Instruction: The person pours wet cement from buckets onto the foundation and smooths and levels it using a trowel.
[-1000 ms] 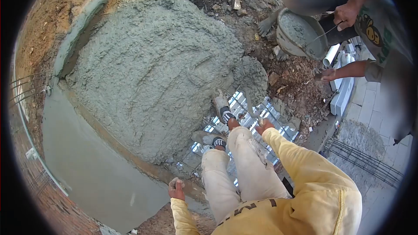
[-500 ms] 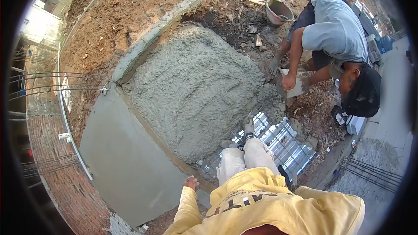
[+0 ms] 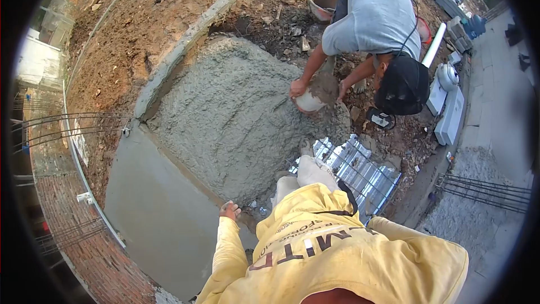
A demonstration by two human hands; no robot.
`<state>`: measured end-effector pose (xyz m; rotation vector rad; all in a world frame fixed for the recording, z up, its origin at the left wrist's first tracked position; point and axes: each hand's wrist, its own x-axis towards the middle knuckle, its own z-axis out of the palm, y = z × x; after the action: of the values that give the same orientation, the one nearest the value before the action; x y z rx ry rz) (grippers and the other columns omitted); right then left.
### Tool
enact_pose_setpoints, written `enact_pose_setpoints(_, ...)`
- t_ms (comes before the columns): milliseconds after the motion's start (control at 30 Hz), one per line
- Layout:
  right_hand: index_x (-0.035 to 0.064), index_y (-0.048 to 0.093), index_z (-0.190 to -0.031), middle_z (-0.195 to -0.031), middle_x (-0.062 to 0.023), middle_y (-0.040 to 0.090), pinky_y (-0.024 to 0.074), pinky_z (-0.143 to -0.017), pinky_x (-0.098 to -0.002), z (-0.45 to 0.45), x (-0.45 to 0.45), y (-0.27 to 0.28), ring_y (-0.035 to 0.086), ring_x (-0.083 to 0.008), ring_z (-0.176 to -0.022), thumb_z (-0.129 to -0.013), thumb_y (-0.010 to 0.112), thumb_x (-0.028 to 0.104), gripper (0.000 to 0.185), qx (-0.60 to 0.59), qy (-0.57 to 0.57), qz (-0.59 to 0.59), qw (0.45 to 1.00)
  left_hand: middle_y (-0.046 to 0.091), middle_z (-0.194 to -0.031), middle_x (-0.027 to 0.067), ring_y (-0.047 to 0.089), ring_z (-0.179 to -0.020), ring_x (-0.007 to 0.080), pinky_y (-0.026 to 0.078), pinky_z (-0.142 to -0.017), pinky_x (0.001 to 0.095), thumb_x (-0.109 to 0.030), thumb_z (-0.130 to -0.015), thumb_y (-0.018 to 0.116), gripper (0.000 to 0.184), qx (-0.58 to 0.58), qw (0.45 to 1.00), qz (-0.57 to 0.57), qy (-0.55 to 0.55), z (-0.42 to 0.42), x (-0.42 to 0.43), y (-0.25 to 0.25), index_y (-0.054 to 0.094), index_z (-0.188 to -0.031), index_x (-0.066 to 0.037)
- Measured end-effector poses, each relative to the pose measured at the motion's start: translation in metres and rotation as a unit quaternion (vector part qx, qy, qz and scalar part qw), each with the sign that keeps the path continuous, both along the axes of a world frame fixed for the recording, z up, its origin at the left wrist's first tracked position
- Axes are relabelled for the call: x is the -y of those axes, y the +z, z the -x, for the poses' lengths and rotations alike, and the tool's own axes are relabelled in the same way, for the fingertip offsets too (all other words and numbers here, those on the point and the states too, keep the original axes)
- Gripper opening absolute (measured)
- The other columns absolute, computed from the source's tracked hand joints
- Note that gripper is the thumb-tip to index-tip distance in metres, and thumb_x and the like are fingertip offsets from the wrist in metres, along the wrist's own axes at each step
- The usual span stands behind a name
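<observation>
My left hand [image 3: 230,210] hangs beside my yellow sleeve, at the edge of the smooth grey concrete strip [image 3: 157,202]. Its fingers look curled in, and nothing shows in them. My right hand is out of sight behind the yellow shirt [image 3: 337,242]. Ahead of me lies a broad area of rough wet concrete [image 3: 225,107], with my feet near its lower right edge. A co-worker [image 3: 371,17] bends over it, both hands on a tipped bucket [image 3: 309,102] at its right side.
Ribbed metal sheeting [image 3: 360,169] with thin bars lies right of my legs. Rebar sticks out at the left [image 3: 73,117] and right [image 3: 484,191]. A raised concrete edge [image 3: 185,45] borders the soil. Another bucket [image 3: 323,5] stands behind the co-worker.
The co-worker has moved left over the wet concrete and the bucket is now tipped. My right hand, visible a second ago, is hidden. The view has shifted and takes in more ground ahead.
</observation>
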<state>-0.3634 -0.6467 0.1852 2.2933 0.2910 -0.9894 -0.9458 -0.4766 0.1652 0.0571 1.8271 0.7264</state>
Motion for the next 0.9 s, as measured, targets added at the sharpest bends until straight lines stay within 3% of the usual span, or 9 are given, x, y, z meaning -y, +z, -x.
enact_pose_setpoints(233,0.0114,0.057,-0.115,-0.111,-0.0128,0.062,0.0456,-0.092,-0.039,0.011,0.02,-0.002,0.058,-0.028,-0.108,-0.08,0.064,0.031,0.041,-0.002,-0.03,0.013,0.999,0.063,-0.094,0.015,0.063,-0.068,0.0251,0.055,-0.06,0.0357,-0.024,-0.085,0.06,0.034,-0.016,0.996,0.085,-0.009,-0.004,0.04,0.024,0.052,-0.112,-0.005)
enact_pose_setpoints(367,0.0115,0.057,-0.115,-0.111,-0.0127,0.062,0.0456,-0.092,-0.039,0.012,0.025,-0.004,0.058,-0.0281,-0.108,-0.08,0.064,0.031,0.041,0.003,-0.039,0.012,0.999,0.064,-0.099,0.0124,0.063,-0.071,0.0242,0.051,-0.059,0.0384,-0.031,-0.085,0.06,0.036,-0.006,0.993,0.113,-0.027,0.014,0.072,-0.008,0.051,-0.112,-0.01)
enact_pose_setpoints(467,0.0116,0.057,-0.114,-0.111,-0.0126,0.062,0.0456,-0.092,-0.0391,0.014,0.026,-0.005,0.059,-0.0281,-0.107,-0.079,0.065,0.031,0.041,0.004,-0.038,0.01,0.999,0.064,-0.1,0.0098,0.063,-0.07,0.0225,0.049,-0.059,0.0386,-0.034,-0.085,0.059,0.036,-0.008,0.991,0.127,-0.046,0.012,0.068,0.004,0.051,-0.114,-0.014)
enact_pose_setpoints(667,0.0117,0.058,-0.114,-0.11,-0.0125,0.063,0.0457,-0.092,-0.0391,0.018,0.017,-0.002,0.059,-0.0282,-0.107,-0.079,0.065,0.031,0.041,0.013,-0.029,0.011,0.999,0.065,-0.097,0.0075,0.062,-0.07,0.02,0.048,-0.06,0.0386,-0.036,-0.085,0.059,0.032,-0.016,0.996,0.085,-0.006,0.006,0.049,0.02,0.054,-0.111,-0.018)
enact_pose_setpoints(767,0.0118,0.058,-0.114,-0.11,-0.0124,0.063,0.0457,-0.092,-0.0391,0.019,0.017,-0.006,0.059,-0.0282,-0.107,-0.079,0.065,0.031,0.041,0.013,-0.025,0.008,1.0,0.062,-0.108,0.004,0.061,-0.086,0.0211,0.047,-0.069,0.0401,-0.038,-0.087,0.054,0.032,-0.007,0.996,0.089,-0.031,0.002,0.039,0.035,0.052,-0.114,-0.02)
enact_pose_setpoints(900,0.0119,0.059,-0.114,-0.11,-0.0123,0.063,0.0457,-0.092,-0.0392,0.023,0.014,-0.006,0.059,-0.0282,-0.107,-0.079,0.066,0.031,0.041,0.009,-0.022,0.009,1.0,0.062,-0.104,0.0031,0.061,-0.085,0.0206,0.048,-0.064,0.0387,-0.037,-0.088,0.053,0.031,-0.011,0.997,0.077,-0.023,0.016,0.054,0.007,0.051,-0.114,-0.02)
